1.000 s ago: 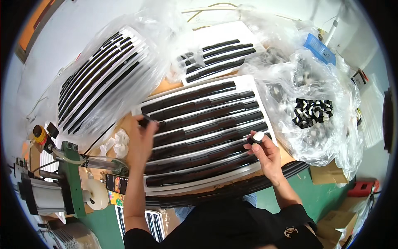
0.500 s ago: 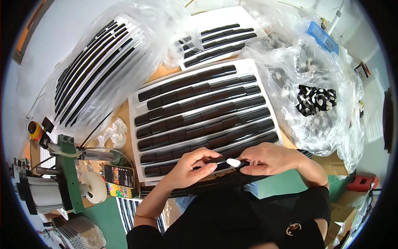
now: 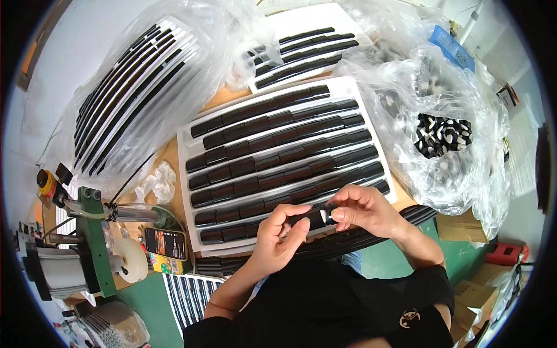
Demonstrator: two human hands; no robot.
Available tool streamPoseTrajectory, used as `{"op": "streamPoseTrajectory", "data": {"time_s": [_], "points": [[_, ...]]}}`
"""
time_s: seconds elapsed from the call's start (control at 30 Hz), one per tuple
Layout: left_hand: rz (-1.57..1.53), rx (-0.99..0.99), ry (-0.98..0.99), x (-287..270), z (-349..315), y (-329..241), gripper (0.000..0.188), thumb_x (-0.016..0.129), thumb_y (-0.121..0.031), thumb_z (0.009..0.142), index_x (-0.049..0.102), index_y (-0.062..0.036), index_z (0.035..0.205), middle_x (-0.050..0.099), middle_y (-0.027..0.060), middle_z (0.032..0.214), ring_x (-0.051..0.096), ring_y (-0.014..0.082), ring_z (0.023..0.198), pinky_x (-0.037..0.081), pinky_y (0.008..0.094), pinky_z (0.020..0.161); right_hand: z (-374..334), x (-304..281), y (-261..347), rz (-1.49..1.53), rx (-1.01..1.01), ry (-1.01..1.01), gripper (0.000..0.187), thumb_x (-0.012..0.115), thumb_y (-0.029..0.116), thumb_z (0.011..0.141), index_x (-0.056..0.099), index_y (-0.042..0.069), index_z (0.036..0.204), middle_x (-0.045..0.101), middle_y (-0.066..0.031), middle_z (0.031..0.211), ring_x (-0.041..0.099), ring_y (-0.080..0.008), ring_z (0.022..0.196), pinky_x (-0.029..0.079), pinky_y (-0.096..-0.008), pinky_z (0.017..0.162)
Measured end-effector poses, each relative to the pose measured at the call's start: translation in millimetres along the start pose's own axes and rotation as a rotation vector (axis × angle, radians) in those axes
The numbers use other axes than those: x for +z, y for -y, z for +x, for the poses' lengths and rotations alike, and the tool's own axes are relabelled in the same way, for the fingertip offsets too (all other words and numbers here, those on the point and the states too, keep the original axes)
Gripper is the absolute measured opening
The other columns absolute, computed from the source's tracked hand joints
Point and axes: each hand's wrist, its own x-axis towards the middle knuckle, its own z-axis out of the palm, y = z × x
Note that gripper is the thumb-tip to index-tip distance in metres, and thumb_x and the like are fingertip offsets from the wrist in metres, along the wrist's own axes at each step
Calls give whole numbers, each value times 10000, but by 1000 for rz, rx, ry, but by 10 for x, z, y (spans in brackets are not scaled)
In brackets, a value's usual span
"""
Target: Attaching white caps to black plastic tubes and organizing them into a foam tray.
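Over the near edge of the white tray (image 3: 187,152), my left hand (image 3: 281,236) is closed round a glossy black rectangular case (image 3: 313,220). My right hand (image 3: 365,210) pinches a small black piece with a white tip (image 3: 324,215) at the case's right end. Only a sliver of the white shows between the two parts; my fingers cover most of the black piece. Several rows of similar black cases (image 3: 267,143) lie end to end in the tray below my hands.
A clear plastic bag at right holds many small black-and-white pieces (image 3: 444,136). Another tray (image 3: 316,20) stands at the back; a bagged tray (image 3: 130,87) is at far left. Near left are a green-framed machine (image 3: 96,238) and a phone (image 3: 165,243). A blue basket (image 3: 451,47) sits far right.
Both hands have moved slightly up, the left one also to the right. The white oval tip, fully visible beside the case before, is now mostly hidden at the case's end.
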Motion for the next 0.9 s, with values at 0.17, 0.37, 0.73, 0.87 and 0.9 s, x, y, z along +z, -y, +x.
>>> {"op": "streamPoseTrajectory", "data": {"time_s": [0.17,0.37,0.73,0.87,0.9], "points": [[-141,-96,-1,127,-11,-157,204,499,-125,921,494,-13,1091,524,19,762,478,44,612,403,182,554,-56,98,12,-65,-118,-4,217,611,89,850,577,-24,1033,597,-59,916,572,-75,753,502,-219,687],[287,245,-109,165,-3,-64,219,522,-86,890,487,5,1086,541,47,645,474,79,497,369,217,473,-73,180,-52,-53,-183,-65,229,608,117,857,567,-19,1037,596,-29,834,556,-54,719,483,-202,643],[283,296,-112,223,30,-32,235,510,-86,885,447,16,1087,561,128,771,525,167,578,416,278,539,-72,203,-41,-255,-239,-116,240,574,147,883,586,-11,1063,602,-38,866,569,-77,738,482,-210,665],[73,129,-53,213,31,-153,220,488,-86,899,443,9,1093,522,61,728,449,89,584,381,245,538,30,115,105,-280,-439,-106,712,234,569,916,537,-43,1119,595,-90,1010,530,-162,949,398,-316,875],[5,75,-42,228,20,-178,212,484,-82,901,450,5,1091,515,52,722,438,75,596,374,235,545,74,193,160,-217,-386,-200,855,108,647,872,503,-62,1138,590,-119,1032,541,-202,961,383,-341,900]]}}
